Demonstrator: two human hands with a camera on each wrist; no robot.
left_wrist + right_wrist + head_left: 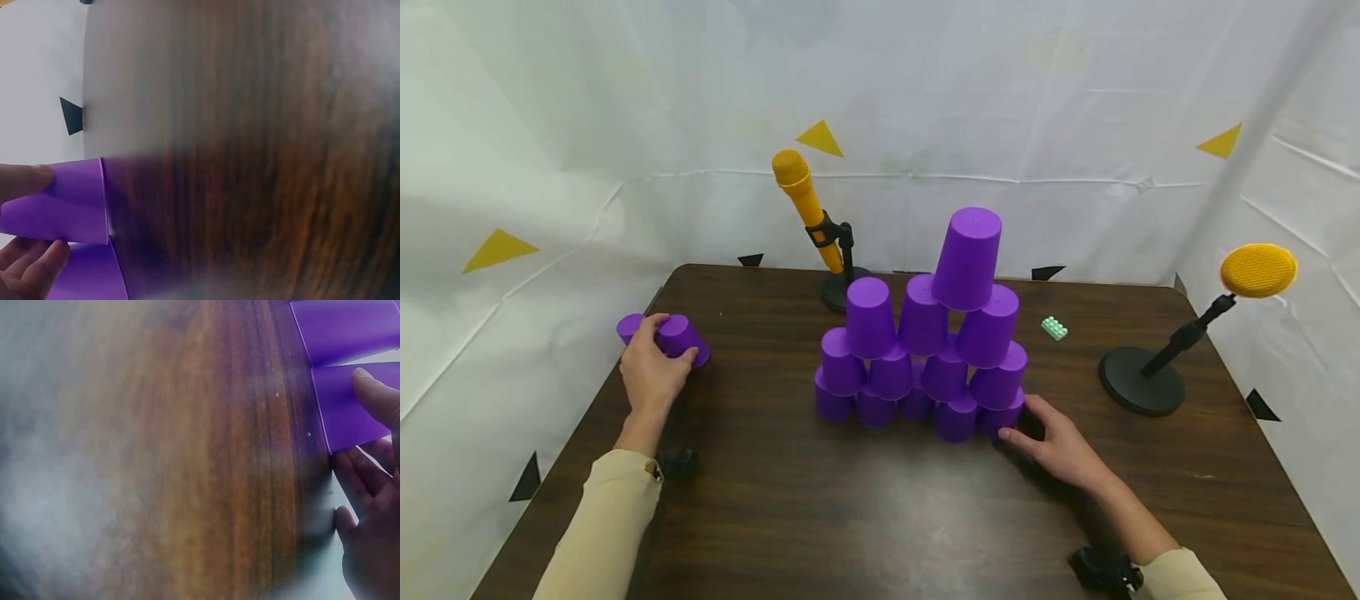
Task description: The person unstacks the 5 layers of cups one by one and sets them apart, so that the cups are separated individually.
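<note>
At the table's left edge, my left hand (653, 371) grips an upside-down purple cup (683, 335), thumb on one side and fingers on the other. A second purple cup (627, 327) stands right beside it, partly hidden by the fingers. Mid-table rises a pyramid of upside-down purple cups in stacked rows, with a single top cup (967, 260) over the right side. My right hand (1063, 443) holds the bottom row's rightmost cup (997, 419) between thumb and fingers. In the right wrist view, the thumb lies on that cup (344, 419), next to a neighbouring cup (353, 331).
A yellow microphone (805, 196) on a black stand is behind the pyramid. To the right stands a round yellow microphone (1258, 271) on a black base (1141, 382). A small mint-green toy brick (1054, 327) lies near the back edge of the dark wooden table (850, 517).
</note>
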